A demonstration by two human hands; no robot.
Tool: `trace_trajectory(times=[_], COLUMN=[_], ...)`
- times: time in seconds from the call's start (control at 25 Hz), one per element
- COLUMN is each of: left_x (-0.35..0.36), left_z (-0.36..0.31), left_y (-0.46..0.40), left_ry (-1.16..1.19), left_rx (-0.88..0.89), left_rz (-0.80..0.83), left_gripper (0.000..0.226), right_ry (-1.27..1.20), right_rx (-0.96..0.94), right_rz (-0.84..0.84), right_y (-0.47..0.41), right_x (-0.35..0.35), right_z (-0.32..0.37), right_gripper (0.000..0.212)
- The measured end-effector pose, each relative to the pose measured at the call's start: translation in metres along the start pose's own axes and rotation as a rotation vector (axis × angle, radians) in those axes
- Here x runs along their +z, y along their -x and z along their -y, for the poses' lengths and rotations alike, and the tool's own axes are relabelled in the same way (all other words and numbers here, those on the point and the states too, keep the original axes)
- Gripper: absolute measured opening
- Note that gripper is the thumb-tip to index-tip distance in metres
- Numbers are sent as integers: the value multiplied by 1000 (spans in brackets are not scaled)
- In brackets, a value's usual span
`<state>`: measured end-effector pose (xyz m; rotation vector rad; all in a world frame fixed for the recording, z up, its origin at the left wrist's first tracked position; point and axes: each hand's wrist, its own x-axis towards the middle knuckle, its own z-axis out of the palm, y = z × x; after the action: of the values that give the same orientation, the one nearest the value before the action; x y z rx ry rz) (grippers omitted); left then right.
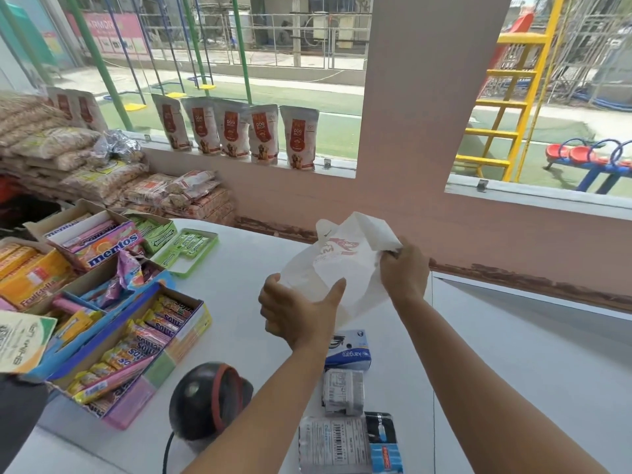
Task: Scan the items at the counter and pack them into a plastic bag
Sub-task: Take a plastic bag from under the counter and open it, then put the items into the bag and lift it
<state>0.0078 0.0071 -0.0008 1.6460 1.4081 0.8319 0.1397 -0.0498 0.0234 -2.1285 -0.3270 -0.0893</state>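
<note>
Both hands, left (301,313) & right (405,271), grip logo'd plastic bag (328,268); "kangaro" box (349,350) below.

Two bare forearms, no sleeves, left hand (301,311) & right hand (403,271) ungloved

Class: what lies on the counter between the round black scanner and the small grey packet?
In the head view, only bare white counter, crossed above by the left forearm, separates the round black scanner from the small grey packet.

To my right the white table (513,354) lies bare, with open room for a hand. On my left, candy boxes (113,302) crowd the table edge, and the barcode scanner (208,401) stands near my left forearm. Three packaged items (345,391) lie in a row between my forearms.
</note>
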Motion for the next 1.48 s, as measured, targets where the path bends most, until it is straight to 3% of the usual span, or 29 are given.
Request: trace_trajectory(times=[0.12, 0.2, 0.28, 0.36, 0.48, 0.52, 0.6, 0.64, 0.76, 0.88, 1.04, 1.16, 1.28, 1.48], left_x=[-6, -13, -22, -29, -38, -41, -44, -43, -47, -51, -55, -56, -50, -46], left_z=[10, 7, -3, -17, -28, -29, -30, -30, -42, -45, -34, -26, -22, -19], left_y=[0, 1, 0, -7, -18, -22, -30, -34, -40, -43, -59, -67, -69, -51], left_ry=[94, 209, 394, 365, -188, -281, -316, -329, -330, -178, -25, -16, 88, 315], left_rx=[-365, -435, -354, -120, 530, 625, 638, 612, 551, 445, 466, 526, 457, 275], left_rz=[181, 266, 322, 318, 60, 43, 94, 127, 241, 326, 330, 318, 383, 572], left_gripper=[61, 36, 26, 27, 28, 29, 35, 40, 50, 49, 49, 57, 60, 20], right_ry=[8, 23, 44, 16, -213, -286, -334, -295, -202, -159, -161, -439, -673, -913], right_rx=[1, 19, 7, -40, -97, -57, 97, 143, 205, 136, 20, 162, 262, 229], right_rz=[-18, -16, -20, 11, 200, 269, 413, 506, 815, 944, 843, 690, 631, 594], right_y=[3, 8, 15, 22, 35, 42, 58, 68, 80, 71, 69, 73, 76, 75], right_x=[-1, 0, 0, -3, -8, -10, -8, -5, 7, 16, 7, -21, -42, -32], right_z=[-8, -14, -22, -26, -36, -42, -68, -83, -108, -108, -116, -126, -119, -63], right_gripper=[19, 18, 19, 21, 48, 66, 101, 104, 73, 62, 47, 46, 40, 46])
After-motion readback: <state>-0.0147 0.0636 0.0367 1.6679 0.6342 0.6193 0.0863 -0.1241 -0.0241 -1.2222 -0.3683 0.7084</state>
